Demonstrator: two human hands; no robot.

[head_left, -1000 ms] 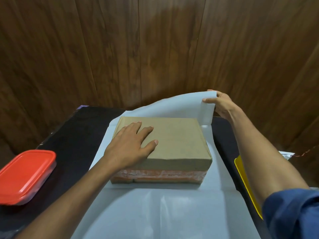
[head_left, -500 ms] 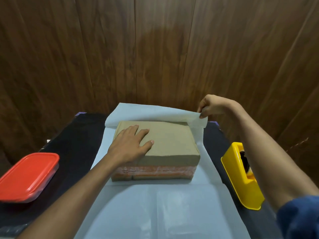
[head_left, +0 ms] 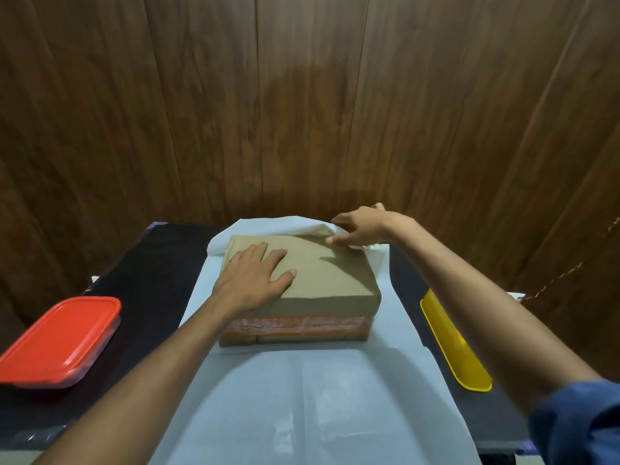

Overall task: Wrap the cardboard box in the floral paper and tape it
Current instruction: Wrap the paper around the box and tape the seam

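In the head view the box (head_left: 302, 290) is lying flat on the paper (head_left: 302, 397), its long axis running left to right and an orange-taped side facing the camera, while only the paper's plain white underside is showing. The yellow dispenser (head_left: 453, 347) is lying half hidden behind the right forearm, and the red tub (head_left: 60, 340) is sitting at the left. The left hand (head_left: 251, 280) is pressing flat, fingers spread, on the box's left top, and the right hand (head_left: 362, 226) is pinching the paper's far edge at the box's far right corner.
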